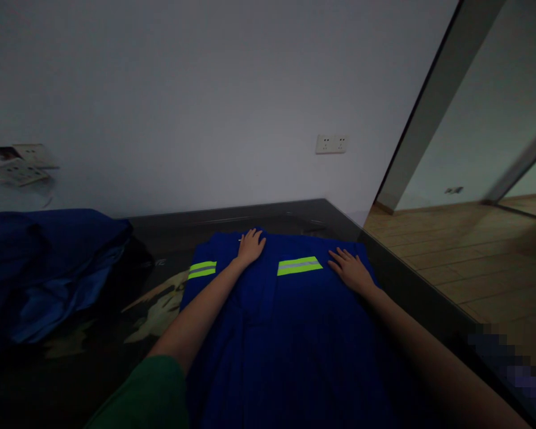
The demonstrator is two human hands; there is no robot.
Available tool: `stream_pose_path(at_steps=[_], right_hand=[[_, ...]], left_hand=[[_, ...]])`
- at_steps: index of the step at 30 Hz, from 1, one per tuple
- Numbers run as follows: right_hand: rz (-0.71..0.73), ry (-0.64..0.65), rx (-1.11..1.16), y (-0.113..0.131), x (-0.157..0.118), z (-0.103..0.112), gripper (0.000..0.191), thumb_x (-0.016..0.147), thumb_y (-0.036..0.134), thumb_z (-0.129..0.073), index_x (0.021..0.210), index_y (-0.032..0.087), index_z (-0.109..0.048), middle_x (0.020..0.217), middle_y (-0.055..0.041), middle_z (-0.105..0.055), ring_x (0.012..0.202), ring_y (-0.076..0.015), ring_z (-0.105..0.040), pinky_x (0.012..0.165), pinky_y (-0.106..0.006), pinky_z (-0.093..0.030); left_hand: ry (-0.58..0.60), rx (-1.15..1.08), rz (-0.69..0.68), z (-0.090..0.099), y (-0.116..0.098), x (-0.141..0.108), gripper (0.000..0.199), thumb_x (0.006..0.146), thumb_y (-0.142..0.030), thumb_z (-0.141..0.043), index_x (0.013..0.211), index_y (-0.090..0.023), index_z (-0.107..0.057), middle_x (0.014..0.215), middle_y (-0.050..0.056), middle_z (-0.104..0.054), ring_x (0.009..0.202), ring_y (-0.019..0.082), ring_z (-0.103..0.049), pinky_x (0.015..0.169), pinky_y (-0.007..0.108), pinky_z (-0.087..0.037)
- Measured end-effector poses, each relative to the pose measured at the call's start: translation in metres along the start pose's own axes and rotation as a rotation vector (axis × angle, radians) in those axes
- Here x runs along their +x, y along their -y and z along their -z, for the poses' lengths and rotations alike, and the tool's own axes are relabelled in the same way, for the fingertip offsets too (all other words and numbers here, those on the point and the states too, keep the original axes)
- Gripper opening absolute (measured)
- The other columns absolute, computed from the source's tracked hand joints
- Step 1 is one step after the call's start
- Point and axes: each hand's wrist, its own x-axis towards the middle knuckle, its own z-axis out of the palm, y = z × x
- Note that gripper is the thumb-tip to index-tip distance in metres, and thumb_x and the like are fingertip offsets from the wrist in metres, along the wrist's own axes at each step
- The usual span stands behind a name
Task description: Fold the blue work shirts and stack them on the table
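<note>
A blue work jacket [312, 322] with yellow-green and silver reflective strips lies spread on a dark table [295, 210]. My left hand [251, 245] rests flat near its far edge, left of the middle, fingers stretched out. To the right, my right hand [351, 269] lies on the cloth just beside a reflective strip [299, 266], its fingers apart. Neither hand grips the fabric. The jacket's near end runs out of the bottom of the view.
A heap of blue clothing [53, 262] lies on the table's left side. Behind the table stands a pale wall with a double socket [332, 143]; more sockets [24, 164] sit at left. Wooden floor [429, 250] shows beyond the right table edge.
</note>
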Motion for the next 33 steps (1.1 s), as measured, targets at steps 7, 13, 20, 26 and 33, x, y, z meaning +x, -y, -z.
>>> stream_pose_path(at_steps=[7,13,20,26,33], right_hand=[[-0.040,0.009,0.011,0.004,-0.030,0.009,0.058,0.096,0.056,-0.028,0.146,0.027,-0.037,0.156,-0.0087,-0.025,0.143,-0.0344,-0.021,0.110,-0.057,-0.027],[-0.016,0.089,-0.033,0.008,-0.038,0.003,0.062,0.095,0.060,-0.026,0.150,0.032,-0.026,0.157,-0.0069,-0.021,0.144,-0.0341,-0.016,0.113,-0.056,-0.020],[0.071,0.078,0.092,0.011,-0.024,0.017,0.058,0.096,0.052,-0.033,0.147,0.025,-0.037,0.155,-0.0091,-0.027,0.144,-0.0320,-0.019,0.113,-0.056,-0.021],[0.159,-0.100,0.534,0.002,-0.144,0.070,0.041,0.091,0.044,-0.047,0.123,0.023,-0.062,0.137,-0.0098,-0.054,0.131,-0.0253,-0.046,0.110,-0.046,-0.035],[-0.217,0.156,0.843,-0.019,-0.358,0.105,0.043,0.079,0.063,-0.055,0.084,0.025,-0.074,0.085,-0.0082,-0.074,0.076,-0.0244,-0.070,0.067,-0.033,-0.059]], left_hand=[[0.093,0.098,0.179,0.009,0.037,-0.032,0.057,0.091,-0.059,-0.030,0.143,-0.037,-0.039,0.155,0.005,-0.029,0.143,0.039,-0.016,0.107,0.071,-0.010],[0.124,0.089,0.192,0.001,0.047,-0.034,0.061,0.090,-0.063,-0.024,0.146,-0.040,-0.032,0.157,0.002,-0.024,0.143,0.039,-0.017,0.108,0.070,-0.008],[0.128,0.087,0.229,0.005,0.060,-0.025,0.063,0.089,-0.065,-0.022,0.147,-0.040,-0.030,0.158,0.001,-0.022,0.144,0.038,-0.014,0.108,0.069,-0.007],[0.082,0.092,0.239,0.007,0.075,-0.026,0.062,0.090,-0.061,-0.024,0.146,-0.036,-0.034,0.156,0.005,-0.025,0.142,0.037,-0.020,0.108,0.069,-0.011],[-0.284,0.124,0.025,0.026,-0.007,-0.033,0.050,0.093,-0.035,-0.038,0.139,-0.018,-0.043,0.149,0.015,-0.035,0.138,0.031,-0.029,0.114,0.056,-0.010]])
